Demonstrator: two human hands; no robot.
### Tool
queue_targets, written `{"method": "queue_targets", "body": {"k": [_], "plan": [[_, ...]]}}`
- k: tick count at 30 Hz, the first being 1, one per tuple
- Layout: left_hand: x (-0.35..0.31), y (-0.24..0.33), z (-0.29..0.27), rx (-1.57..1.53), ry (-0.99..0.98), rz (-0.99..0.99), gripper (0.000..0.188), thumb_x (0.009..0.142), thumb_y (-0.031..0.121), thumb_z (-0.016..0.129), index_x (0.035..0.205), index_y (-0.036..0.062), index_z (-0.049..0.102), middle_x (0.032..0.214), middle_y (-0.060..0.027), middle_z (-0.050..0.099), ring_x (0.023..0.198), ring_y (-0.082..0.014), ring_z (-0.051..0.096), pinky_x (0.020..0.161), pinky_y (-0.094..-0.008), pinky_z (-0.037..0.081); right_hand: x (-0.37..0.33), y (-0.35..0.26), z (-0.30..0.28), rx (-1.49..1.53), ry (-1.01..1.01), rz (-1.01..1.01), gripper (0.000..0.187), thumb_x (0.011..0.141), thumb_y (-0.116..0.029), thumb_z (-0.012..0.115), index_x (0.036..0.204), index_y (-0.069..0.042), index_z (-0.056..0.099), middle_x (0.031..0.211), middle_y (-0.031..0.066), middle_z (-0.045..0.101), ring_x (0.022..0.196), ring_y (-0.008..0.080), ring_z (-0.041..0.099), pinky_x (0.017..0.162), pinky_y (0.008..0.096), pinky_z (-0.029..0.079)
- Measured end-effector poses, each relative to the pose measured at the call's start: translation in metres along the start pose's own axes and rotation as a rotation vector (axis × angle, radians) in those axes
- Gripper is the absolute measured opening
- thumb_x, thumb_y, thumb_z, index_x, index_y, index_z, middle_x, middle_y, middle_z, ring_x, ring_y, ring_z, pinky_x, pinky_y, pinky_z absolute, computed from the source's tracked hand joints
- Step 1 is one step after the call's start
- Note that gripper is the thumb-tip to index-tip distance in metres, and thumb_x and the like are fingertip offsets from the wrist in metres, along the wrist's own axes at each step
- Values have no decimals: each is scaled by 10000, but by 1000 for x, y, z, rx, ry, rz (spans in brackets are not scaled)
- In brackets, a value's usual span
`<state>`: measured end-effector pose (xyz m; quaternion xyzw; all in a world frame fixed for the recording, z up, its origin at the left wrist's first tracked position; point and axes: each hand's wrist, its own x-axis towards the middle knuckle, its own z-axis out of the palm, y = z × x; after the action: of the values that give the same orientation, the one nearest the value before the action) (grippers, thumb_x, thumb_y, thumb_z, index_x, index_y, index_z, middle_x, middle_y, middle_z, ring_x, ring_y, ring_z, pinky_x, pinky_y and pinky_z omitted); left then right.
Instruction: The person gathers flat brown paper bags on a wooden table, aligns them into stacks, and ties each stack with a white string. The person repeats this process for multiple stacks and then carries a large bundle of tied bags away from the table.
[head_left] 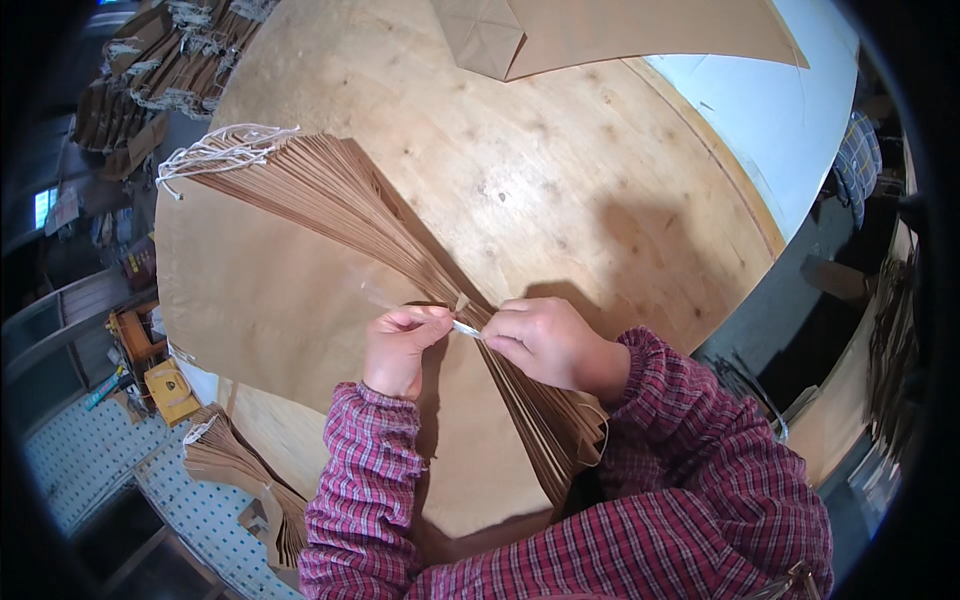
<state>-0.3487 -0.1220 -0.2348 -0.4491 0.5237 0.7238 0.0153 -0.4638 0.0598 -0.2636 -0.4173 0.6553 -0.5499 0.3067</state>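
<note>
A thick bundle of brown paper bags (345, 205) lies diagonally on the table, standing on edge, with white cord handles (225, 150) fanned at its far left end. Across its narrow middle runs a short white strip (466, 328); whether it is string or plastic tie I cannot tell. My left hand (400, 345) pinches one end of it, thumb and forefinger pressed together. My right hand (545, 340) has its fingers closed on the other end, resting against the bundle. A faint, blurred translucent streak trails left of my left fingers.
Large flat brown paper (265, 290) lies under the bundle on the wooden table (510, 165). At the far edge is another flat brown bag (620, 30). A second bundle of bags (240, 465) sits at the lower left, and stacked bags (190, 50) stand at the upper left.
</note>
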Motion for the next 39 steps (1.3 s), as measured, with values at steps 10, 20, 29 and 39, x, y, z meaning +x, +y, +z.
{"method": "queue_targets", "body": {"k": [10, 20, 29, 39], "plan": [[-2, -16, 23, 1085, 363, 637, 74, 784, 39, 709, 852, 30, 682, 776, -131, 644, 660, -297, 651, 580, -371, 508, 32, 4, -50, -94, -387, 109, 192, 858, -185, 661, 927, -11, 700, 840, 135, 662, 768, 303, 647, 695, 377, 512], [8, -23, 12, 1461, 309, 1213, 157, 780, 47, 728, 876, 43, 603, 660, -89, 566, 533, -258, 572, 456, -372, 434, 76, 37, 12, -7, -239, -71, 202, 814, -30, 618, 976, -61, 735, 935, 130, 677, 869, 323, 658, 780, 410, 531], [2, -13, 7, 1363, 184, 1161, 196, 732, 1, 706, 911, 21, 628, 699, -79, 570, 589, -265, 576, 499, -378, 444, 59, 36, 17, -304, -61, -260, 152, 797, -78, 616, 939, -39, 654, 866, 95, 617, 802, 271, 649, 681, 379, 539], [-37, -15, -15, 1853, -98, 1024, 157, 777, 106, 628, 899, 7, 632, 707, -26, 553, 647, -190, 596, 557, -338, 485, 53, 54, 29, -414, 173, -414, 181, 797, -96, 592, 969, -51, 622, 855, 70, 589, 792, 233, 629, 663, 353, 534]]}}
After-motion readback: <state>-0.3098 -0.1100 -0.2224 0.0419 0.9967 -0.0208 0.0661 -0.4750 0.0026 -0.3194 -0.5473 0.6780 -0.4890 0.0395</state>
